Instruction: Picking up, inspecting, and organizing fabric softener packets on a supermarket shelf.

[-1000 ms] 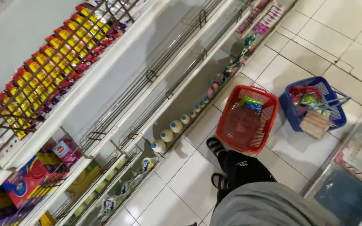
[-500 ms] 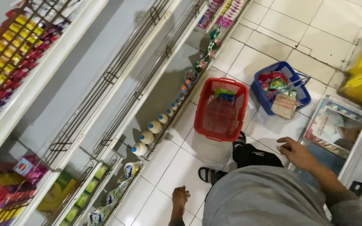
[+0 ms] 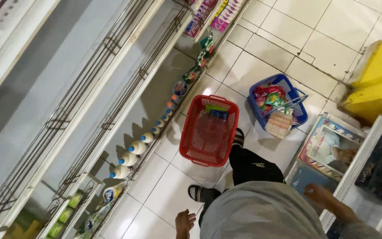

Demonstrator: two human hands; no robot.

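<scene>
bottles (image 3: 131, 155) standing along bottom shelf's (image 3: 155, 95) front edge | two baskets (image 3: 208, 130) sitting on floor (image 3: 284, 31), beside shelf

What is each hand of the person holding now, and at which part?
Nothing is held. The left hand hangs empty over the floor tiles; the right hand rests open near the white shelf edge.

White tiled floor (image 3: 270, 35) w/ glare, white wire-railed shelving (image 3: 89, 88) left, yellow block (image 3: 381, 79) right.
</scene>
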